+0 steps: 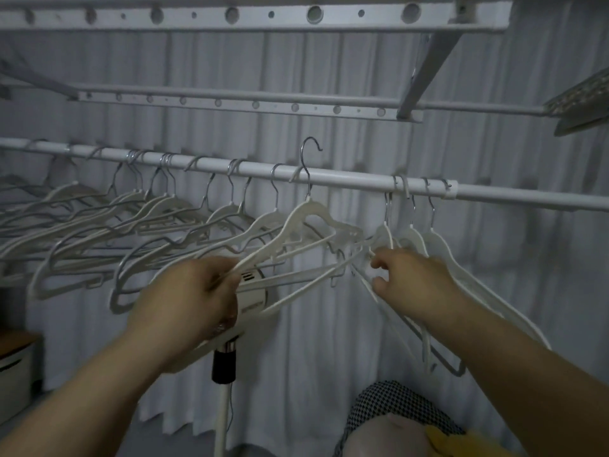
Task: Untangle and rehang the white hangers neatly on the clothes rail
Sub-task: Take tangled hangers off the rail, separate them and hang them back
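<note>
A white clothes rail [346,180] runs across the view, lower on the right. Several white hangers [138,219] hang crowded along its left half, and three more [428,239] hang on the right near a rail joint. One white hanger [306,214] is lifted, its metal hook standing free above the rail. My left hand [191,295] grips the lower left arm of that hanger together with another hanger's bar. My right hand [408,278] pinches the tangled hanger ends near the middle, in front of the right-hand group.
A white stand fan [253,295] on a pole stands behind my left hand. Drying-rack bars with holes [250,103] hang above the rail. Pale curtains cover the back wall. A houndstooth-patterned cushion [398,410] lies at the bottom; a white box [16,364] sits at left.
</note>
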{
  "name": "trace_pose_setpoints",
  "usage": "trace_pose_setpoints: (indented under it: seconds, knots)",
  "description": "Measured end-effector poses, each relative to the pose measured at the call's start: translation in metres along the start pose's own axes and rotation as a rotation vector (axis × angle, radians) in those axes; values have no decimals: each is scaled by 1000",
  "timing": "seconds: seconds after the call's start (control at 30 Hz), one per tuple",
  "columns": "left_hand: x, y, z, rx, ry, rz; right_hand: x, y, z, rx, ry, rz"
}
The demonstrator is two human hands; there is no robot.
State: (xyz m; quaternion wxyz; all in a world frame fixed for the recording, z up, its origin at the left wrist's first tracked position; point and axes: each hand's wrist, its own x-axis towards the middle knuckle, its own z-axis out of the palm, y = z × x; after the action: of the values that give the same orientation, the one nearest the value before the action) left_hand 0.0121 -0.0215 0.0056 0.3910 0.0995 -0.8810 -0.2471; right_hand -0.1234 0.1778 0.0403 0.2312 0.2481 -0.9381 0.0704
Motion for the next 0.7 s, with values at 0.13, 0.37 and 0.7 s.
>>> trace_pose_setpoints:
  seconds: [0.13,0.37,0.7]
  knots:
    - [-34,-5,-34,24,-69,-52,-5,-6,-7,-42,144,-62]
    - [-76,-37,-95,-56,-212,-147,-26,-35,-14,286,168,-337]
    - [-74,-94,-144,-232,-464,-109,-64,-128,0,823,-459,-365]
